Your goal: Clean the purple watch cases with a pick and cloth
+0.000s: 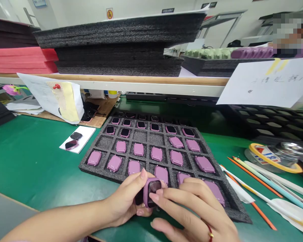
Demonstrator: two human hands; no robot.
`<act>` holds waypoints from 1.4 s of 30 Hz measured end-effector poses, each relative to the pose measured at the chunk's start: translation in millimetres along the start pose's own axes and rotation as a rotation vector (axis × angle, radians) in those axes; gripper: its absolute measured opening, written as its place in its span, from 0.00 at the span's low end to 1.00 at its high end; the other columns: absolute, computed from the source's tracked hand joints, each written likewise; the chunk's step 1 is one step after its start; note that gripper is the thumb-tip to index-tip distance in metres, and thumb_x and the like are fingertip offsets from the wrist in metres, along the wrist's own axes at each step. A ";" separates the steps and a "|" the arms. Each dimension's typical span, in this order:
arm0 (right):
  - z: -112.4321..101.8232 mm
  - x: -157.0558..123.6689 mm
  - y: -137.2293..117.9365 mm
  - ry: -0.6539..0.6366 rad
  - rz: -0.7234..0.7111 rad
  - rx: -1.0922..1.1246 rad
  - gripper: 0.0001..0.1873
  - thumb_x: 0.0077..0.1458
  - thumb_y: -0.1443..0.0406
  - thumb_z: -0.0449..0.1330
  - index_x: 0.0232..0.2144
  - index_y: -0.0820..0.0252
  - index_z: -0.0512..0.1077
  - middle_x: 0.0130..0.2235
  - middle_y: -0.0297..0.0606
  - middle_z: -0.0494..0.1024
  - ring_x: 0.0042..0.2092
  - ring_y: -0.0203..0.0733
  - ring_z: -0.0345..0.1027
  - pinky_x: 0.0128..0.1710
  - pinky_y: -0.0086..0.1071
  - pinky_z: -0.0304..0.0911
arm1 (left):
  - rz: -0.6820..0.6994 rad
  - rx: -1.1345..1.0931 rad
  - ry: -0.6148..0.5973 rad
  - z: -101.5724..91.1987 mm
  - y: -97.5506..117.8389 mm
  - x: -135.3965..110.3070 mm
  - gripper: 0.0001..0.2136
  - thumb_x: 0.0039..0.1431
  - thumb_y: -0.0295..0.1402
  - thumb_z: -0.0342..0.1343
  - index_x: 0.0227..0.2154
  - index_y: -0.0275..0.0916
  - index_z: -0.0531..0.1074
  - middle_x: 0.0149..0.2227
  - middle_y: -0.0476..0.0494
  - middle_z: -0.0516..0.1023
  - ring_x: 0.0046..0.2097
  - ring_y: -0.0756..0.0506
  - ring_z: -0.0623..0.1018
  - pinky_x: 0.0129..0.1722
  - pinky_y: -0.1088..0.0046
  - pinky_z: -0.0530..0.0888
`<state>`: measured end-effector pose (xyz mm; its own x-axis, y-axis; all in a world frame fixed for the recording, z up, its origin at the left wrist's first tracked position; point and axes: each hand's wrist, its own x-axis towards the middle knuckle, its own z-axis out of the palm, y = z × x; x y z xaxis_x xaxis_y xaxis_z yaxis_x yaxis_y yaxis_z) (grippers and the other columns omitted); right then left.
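1. Head view, hands: the left hand (123, 201) is curled half shut around a pink watch case (148, 193), which it holds just above the tray's near edge. The right hand (189, 205) pinches the same case with its fingertips against the dark screen.
2. Head view, tray: in the black foam tray (98, 168), rear pockets hold cases face up and nearer ones pink backs up. A few middle pockets stand empty.
3. Head view, left: two more cases (75, 136) lie on a white card (87, 134).
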<state>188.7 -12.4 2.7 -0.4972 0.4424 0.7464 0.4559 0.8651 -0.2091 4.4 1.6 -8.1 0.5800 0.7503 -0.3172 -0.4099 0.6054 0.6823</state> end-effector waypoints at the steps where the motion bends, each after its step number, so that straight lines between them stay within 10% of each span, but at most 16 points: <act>1: 4.1 -0.5 -2.0 0.011 0.045 0.014 0.27 0.56 0.60 0.69 0.57 0.56 0.71 0.36 0.37 0.84 0.33 0.43 0.76 0.35 0.39 0.73 | 0.016 0.023 -0.006 0.3 -0.5 -0.2 0.24 0.52 0.55 0.64 0.30 0.35 0.72 0.22 0.54 0.66 0.18 0.58 0.58 0.15 0.80 0.49; 8: 21.0 -3.3 -5.7 0.014 0.324 0.254 0.26 0.58 0.64 0.67 0.57 0.54 0.67 0.32 0.33 0.75 0.32 0.39 0.70 0.31 0.32 0.71 | 0.102 0.112 0.025 -0.7 -2.3 0.9 0.24 0.51 0.55 0.66 0.29 0.35 0.70 0.25 0.51 0.71 0.19 0.58 0.59 0.16 0.79 0.49; 18: 13.3 1.6 6.0 -0.029 0.229 0.233 0.29 0.55 0.69 0.67 0.58 0.54 0.65 0.46 0.40 0.80 0.45 0.44 0.75 0.44 0.37 0.72 | 0.008 0.014 0.069 -2.2 1.3 -0.7 0.24 0.53 0.54 0.65 0.34 0.34 0.74 0.29 0.46 0.74 0.20 0.57 0.64 0.16 0.81 0.49; 27: 26.1 36.5 104.1 -0.120 0.666 0.008 0.18 0.55 0.58 0.65 0.46 0.60 0.76 0.44 0.47 0.80 0.45 0.52 0.75 0.49 0.49 0.71 | -0.101 0.211 0.008 -6.4 12.3 -4.0 0.27 0.34 0.34 0.79 0.34 0.37 0.68 0.32 0.51 0.75 0.25 0.57 0.68 0.21 0.81 0.55; 31: 50.9 36.0 131.1 -0.110 0.703 0.009 0.16 0.61 0.59 0.63 0.48 0.61 0.74 0.53 0.46 0.77 0.57 0.52 0.70 0.60 0.56 0.60 | -0.051 0.190 0.019 -12.0 13.4 1.9 0.26 0.50 0.53 0.67 0.38 0.36 0.68 0.39 0.36 0.82 0.26 0.50 0.77 0.24 0.76 0.65; 38: 28.9 30.5 70.2 -0.016 0.601 0.232 0.16 0.69 0.54 0.51 0.45 0.54 0.73 0.48 0.43 0.80 0.52 0.45 0.75 0.53 0.42 0.70 | 0.020 0.296 0.041 -4.4 12.9 -3.9 0.25 0.56 0.57 0.58 0.28 0.36 0.68 0.23 0.47 0.75 0.17 0.58 0.53 0.19 0.77 0.45; 42: 14.5 17.1 19.0 -0.128 0.384 0.332 0.16 0.54 0.50 0.68 0.33 0.53 0.71 0.49 0.39 0.78 0.53 0.46 0.73 0.49 0.35 0.72 | 0.018 0.228 0.092 -6.2 8.1 -2.6 0.29 0.51 0.61 0.59 0.28 0.34 0.71 0.24 0.51 0.70 0.19 0.58 0.55 0.21 0.77 0.47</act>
<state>178.2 15.0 2.3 -0.4359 0.7497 0.4979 0.3748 0.6542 -0.6570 -4.7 6.2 -5.8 0.5035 0.7877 -0.3549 -0.2445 0.5239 0.8160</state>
